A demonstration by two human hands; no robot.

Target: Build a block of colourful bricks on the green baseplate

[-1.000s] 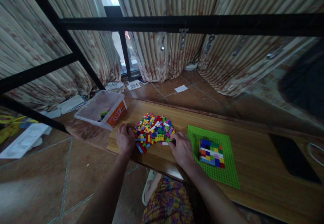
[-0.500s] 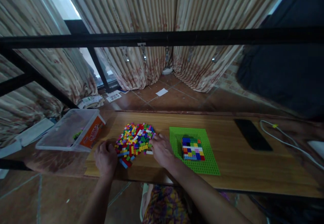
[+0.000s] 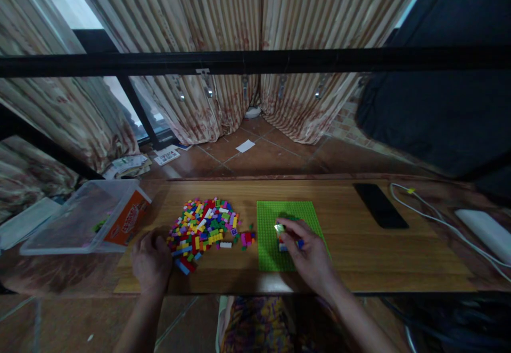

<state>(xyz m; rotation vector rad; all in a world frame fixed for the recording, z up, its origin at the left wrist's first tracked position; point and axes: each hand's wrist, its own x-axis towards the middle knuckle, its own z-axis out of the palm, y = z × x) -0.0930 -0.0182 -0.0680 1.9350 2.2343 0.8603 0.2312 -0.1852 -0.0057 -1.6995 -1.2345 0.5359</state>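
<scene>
My right hand (image 3: 309,254) pinches what looks like a small brick (image 3: 279,228) over the green baseplate (image 3: 267,236); my left hand (image 3: 152,261) rests beside the brick pile (image 3: 203,228).

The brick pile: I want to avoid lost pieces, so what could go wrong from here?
The left hand rests against the brick pile, whose nearest bricks lie close to the table's front edge; a nudge could push some off. The right hand covers the stacked bricks on the green baseplate, so pressing a small piece may misalign unseen.

- two hands: left hand (image 3: 151,260), right hand (image 3: 309,252)
- one green baseplate (image 3: 267,236)
- one brick pile (image 3: 202,228)
- one plastic tub (image 3: 80,222)
- one phone (image 3: 380,205)
</scene>
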